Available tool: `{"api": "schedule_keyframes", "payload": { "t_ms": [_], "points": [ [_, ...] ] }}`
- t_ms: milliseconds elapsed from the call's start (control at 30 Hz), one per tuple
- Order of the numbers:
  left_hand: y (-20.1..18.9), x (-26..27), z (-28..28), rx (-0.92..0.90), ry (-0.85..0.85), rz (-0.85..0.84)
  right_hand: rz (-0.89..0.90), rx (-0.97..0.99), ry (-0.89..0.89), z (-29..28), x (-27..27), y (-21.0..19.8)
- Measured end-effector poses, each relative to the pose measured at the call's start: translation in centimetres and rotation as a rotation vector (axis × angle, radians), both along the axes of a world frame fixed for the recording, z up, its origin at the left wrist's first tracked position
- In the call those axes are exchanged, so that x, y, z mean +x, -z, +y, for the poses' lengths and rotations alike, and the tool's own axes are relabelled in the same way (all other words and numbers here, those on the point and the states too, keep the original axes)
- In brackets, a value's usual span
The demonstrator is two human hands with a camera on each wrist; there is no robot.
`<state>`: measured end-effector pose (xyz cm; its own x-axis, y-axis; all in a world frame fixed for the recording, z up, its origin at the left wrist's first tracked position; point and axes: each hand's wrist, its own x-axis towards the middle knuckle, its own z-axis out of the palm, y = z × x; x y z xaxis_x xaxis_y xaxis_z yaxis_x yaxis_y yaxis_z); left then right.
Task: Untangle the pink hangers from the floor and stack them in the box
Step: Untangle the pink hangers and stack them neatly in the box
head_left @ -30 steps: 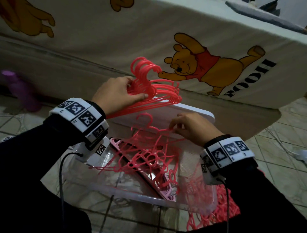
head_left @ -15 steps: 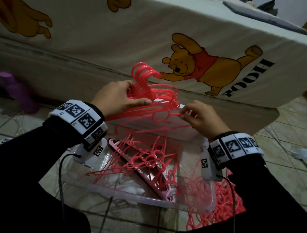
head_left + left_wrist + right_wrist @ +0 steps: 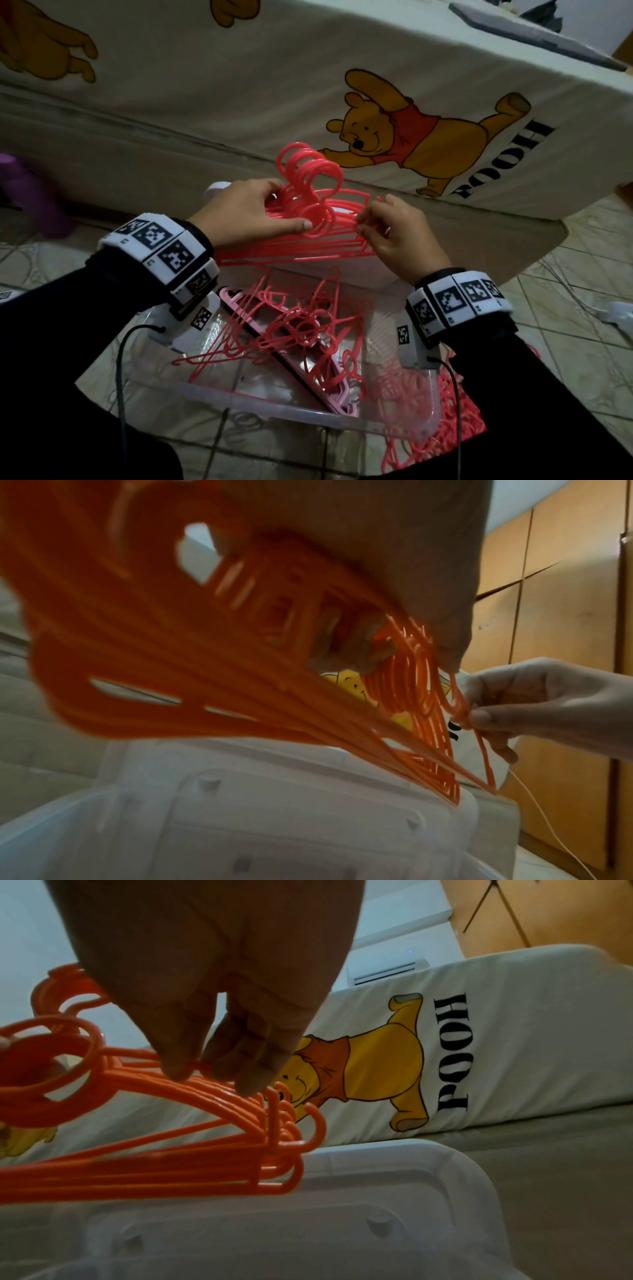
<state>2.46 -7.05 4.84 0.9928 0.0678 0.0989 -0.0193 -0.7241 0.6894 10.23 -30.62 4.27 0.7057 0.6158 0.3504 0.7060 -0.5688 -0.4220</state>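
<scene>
My left hand (image 3: 253, 214) grips a stacked bundle of pink hangers (image 3: 315, 233) near their hooks, above the clear plastic box (image 3: 308, 416). My right hand (image 3: 387, 226) pinches the shoulder of one hanger (image 3: 202, 1066) at the right end of that bundle. In the wrist views the same bundle (image 3: 240, 647) looks orange. Inside the box lies a loose tangle of pink hangers (image 3: 298, 329) over some paler pink ones (image 3: 337, 399). More tangled pink hangers (image 3: 442, 435) lie on the floor at the box's right side.
The white box lid (image 3: 342, 1204) stands open behind the box. A bed with a cartoon bear sheet (image 3: 411, 137) rises just beyond. A purple object (image 3: 30, 195) stands at far left. Tiled floor (image 3: 582, 308) spreads right, with wooden cupboards (image 3: 565, 615) behind.
My right hand rose from the box with one hanger and brought it up against the bundle in my left hand. The left hand stayed about where it was.
</scene>
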Motion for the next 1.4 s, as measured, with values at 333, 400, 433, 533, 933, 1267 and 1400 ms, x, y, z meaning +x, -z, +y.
{"api": "schedule_keyframes", "payload": {
  "t_ms": [333, 400, 433, 533, 933, 1267, 1400],
  "points": [
    [0.9, -0.2, -0.4, 0.004, 0.017, -0.009, 0.071, -0.050, -0.116, 1.7, -1.9, 0.6],
    [0.8, 0.2, 0.3, -0.042, -0.031, -0.005, 0.128, -0.018, -0.123, 1.4, -1.8, 0.5],
    [0.7, 0.4, 0.8, -0.054, -0.065, -0.016, 0.165, -0.010, -0.122, 1.2, -1.8, 0.4],
    [0.4, 1.0, 2.1, -0.070, -0.190, -0.103, 0.305, -0.044, -0.128, 0.5, -1.7, 0.5],
    [0.3, 1.1, 2.7, -0.086, -0.359, -0.226, 1.133, 0.372, -0.017, 1.7, -4.3, 1.3],
    [1.5, 0.9, 0.9, -0.001, -0.225, -0.180, 0.788, 0.496, -0.055, 4.6, -4.9, 0.7],
    [1.7, 0.7, 0.1, -0.019, -0.180, -0.165, 0.623, 0.575, 0.023, 5.3, -4.6, 1.0]
  ]
}}
